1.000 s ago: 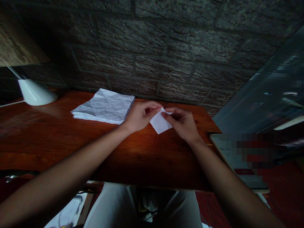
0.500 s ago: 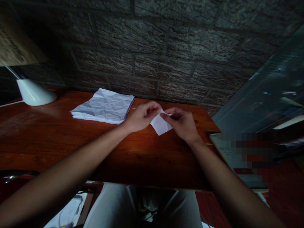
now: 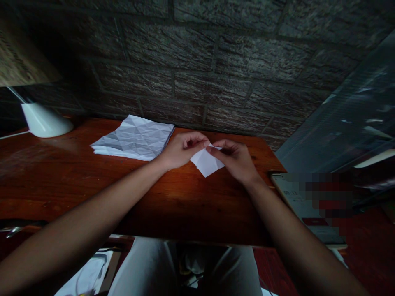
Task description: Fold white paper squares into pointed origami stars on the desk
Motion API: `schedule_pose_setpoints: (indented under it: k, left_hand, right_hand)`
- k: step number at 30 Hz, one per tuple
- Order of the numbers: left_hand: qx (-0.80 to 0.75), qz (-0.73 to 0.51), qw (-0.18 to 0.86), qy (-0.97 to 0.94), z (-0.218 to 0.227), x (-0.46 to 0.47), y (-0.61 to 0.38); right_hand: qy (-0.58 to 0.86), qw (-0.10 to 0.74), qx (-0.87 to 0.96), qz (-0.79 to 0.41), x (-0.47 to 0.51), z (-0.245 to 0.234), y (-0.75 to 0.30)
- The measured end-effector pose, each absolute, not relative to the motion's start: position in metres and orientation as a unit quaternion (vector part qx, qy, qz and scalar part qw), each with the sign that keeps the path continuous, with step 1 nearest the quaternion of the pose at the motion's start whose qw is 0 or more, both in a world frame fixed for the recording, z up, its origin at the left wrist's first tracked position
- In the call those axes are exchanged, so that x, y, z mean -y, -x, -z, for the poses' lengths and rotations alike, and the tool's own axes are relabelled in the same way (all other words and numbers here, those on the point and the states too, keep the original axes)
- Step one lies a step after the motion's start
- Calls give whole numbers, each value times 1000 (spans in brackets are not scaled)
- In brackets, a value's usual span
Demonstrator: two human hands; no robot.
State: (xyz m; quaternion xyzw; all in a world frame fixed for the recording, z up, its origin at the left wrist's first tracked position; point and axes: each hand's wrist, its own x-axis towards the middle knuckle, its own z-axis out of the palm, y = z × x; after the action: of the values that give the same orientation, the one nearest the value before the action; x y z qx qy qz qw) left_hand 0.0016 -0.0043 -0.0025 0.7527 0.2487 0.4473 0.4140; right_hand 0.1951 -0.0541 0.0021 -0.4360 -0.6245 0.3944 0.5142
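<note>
A small folded piece of white paper (image 3: 207,163) is held just above the wooden desk, one corner pointing toward me. My left hand (image 3: 187,149) pinches its top corner between thumb and fingers. From the other side, my right hand (image 3: 236,158) grips the upper right edge, its thumb lying across the paper near the left fingertips. The two hands almost meet at the top. Left of them lies a stack of creased white paper sheets (image 3: 135,135), its top sheet marked with a grid of folds.
A lamp with a white base (image 3: 46,121) stands at the left of the wooden desk (image 3: 77,181). Behind runs a dark brick wall (image 3: 191,57). To the right are a screen reading 00:13 (image 3: 291,193), partly pixelated, and a grey translucent panel (image 3: 324,119).
The folded paper has turned slightly and shows more of its left side, with its lower fold spread wider. Both hands have shifted only a little, keeping their pinch.
</note>
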Motion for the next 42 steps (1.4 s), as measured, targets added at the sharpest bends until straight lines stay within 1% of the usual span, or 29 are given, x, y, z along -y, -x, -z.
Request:
schedule_pose_setpoints:
  k: [3,9,13,15,17,23,29,36,42]
  left_hand:
    - [-256,-442,411,-755,4,3,-1]
    - [-264,-418,329,-805,8,-2,2]
    - [-246,-438,277,-819,8,-3,3]
    - [-235,-441,269,-823,7,-3,3]
    - [-233,-441,278,-821,6,-2,3]
    - [-282,-419,353,-787,8,-3,2]
    - [-305,-420,369,-772,9,-3,2]
    - [-304,-440,434,-725,8,-4,-1]
    - [-316,-448,481,-685,6,0,-2]
  right_hand:
    - [438,514,617,-404,53,-1,-196]
    - [446,511,603,-421,50,2,-201]
    - [451,517,578,-442,49,1,-202]
    - [455,516,570,-450,50,-1,-202]
    - [457,511,565,-459,50,-2,-202]
    - [448,509,562,-474,50,-3,-203]
    - [454,552,570,-405,45,-1,-203]
    - [467,561,609,-310,47,-5,-202]
    - [449,539,619,-352,52,-7,-201]
